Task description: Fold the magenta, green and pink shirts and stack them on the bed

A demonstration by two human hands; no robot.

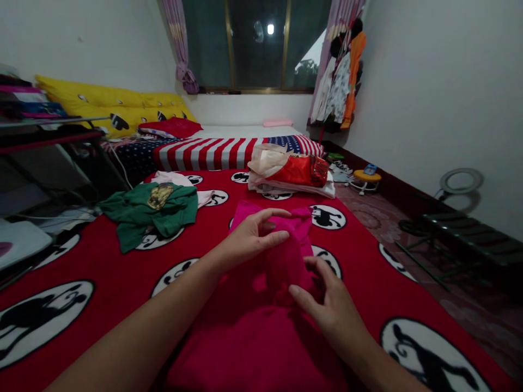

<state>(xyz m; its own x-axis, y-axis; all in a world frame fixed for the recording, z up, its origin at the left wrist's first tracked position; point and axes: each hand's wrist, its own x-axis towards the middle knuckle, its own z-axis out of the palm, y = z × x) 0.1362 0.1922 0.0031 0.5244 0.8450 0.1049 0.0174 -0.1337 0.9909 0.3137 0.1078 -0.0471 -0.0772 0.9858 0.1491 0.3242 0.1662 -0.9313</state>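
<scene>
A bright pink cloth garment (281, 267) lies partly bunched on the red blanket in front of me; its exact kind is unclear. Over its far part hovers my left hand (257, 233), thumb and fingers apart, pointing right. My right hand (330, 299) is at the garment's right side, its fingers curved and separated from the thumb, with nothing visibly pinched. More pink cloth (257, 348) fills the bottom centre; whether it belongs to the same garment I cannot tell. To the left, a green shirt (157, 209) with a gold print is spread out.
The red blanket (118, 272) has white ovals with black figures. Beyond the pink garment sits a pile of folded clothes (292, 173), red and white. A pale pink garment (175, 178) lies behind the green shirt. A dark bench (478, 237) and yellow stool (366, 176) stand right.
</scene>
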